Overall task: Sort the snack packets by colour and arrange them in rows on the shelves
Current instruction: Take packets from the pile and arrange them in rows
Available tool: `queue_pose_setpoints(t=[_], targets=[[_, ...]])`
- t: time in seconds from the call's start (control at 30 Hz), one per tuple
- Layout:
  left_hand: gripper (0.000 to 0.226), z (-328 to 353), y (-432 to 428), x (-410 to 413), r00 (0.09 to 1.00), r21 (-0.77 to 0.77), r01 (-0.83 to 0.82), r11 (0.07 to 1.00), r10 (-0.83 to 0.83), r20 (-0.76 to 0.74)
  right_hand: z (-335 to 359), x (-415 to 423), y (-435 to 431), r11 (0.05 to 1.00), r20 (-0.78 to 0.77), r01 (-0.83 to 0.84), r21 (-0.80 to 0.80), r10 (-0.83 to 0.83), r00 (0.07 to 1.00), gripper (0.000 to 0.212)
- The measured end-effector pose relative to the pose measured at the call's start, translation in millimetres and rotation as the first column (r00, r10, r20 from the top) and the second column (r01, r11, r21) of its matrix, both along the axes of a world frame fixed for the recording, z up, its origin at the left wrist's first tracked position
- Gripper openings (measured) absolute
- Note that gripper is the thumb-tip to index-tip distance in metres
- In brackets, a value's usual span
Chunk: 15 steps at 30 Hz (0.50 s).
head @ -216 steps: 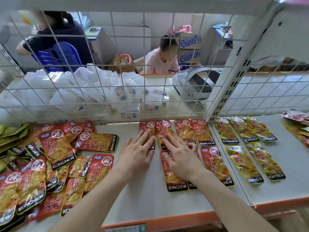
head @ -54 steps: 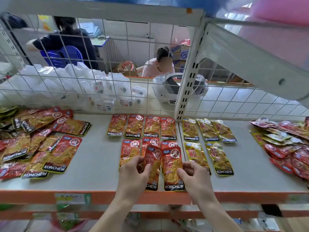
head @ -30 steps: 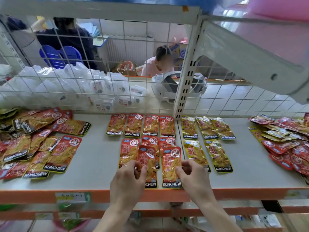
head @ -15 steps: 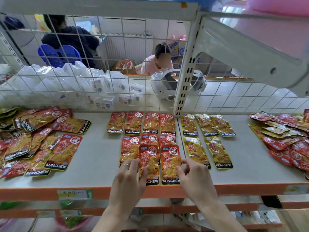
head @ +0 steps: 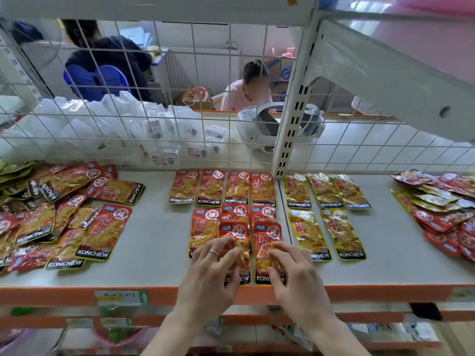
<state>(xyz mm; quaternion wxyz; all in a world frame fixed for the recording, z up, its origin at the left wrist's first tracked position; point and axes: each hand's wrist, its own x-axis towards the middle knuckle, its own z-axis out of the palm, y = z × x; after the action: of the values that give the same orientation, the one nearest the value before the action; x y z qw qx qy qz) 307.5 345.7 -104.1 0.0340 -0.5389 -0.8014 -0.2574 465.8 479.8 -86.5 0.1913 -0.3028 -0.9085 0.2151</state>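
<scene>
— Shelf (head: 154,253) contents?
— Red packets (head: 223,187) rowed left of the post (head: 290,124), yellow packets (head: 323,188) right.
— Hands?
— My left hand (head: 210,273) and right hand (head: 298,276), fingers loosely bent, press the front pair (head: 267,235) flat; earlier, lifted.

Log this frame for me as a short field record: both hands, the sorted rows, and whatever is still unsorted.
left hand: bent fingers on front-left red packet; grip unclear
right hand: bent fingers on front-right red packet; grip unclear
red back row: four packets side by side
red middle row: three packets, two partly under the front ones
yellow packets: three behind, two in front, right of the upright post
left pile: mostly red, unsorted
right pile: red and yellow mixed
shelf: grey board, orange front edge
</scene>
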Motion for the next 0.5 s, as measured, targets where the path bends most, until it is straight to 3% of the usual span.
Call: queue_pose_setpoints(t=[0.27,0.5], targets=[[0.032,1,-3,-2,0.999,0.033,0.029,0.999,-0.029,0.024,7,1,-10,1.0,-0.009,0.03,-0.002,-0.03,1.0,0.036],[0.04,26,-22,-7,0.983,0.083,0.148,0.985,-0.156,0.093,40,9,-47,0.976,-0.036,0.219,-0.002,-0.219,0.975,0.047]])
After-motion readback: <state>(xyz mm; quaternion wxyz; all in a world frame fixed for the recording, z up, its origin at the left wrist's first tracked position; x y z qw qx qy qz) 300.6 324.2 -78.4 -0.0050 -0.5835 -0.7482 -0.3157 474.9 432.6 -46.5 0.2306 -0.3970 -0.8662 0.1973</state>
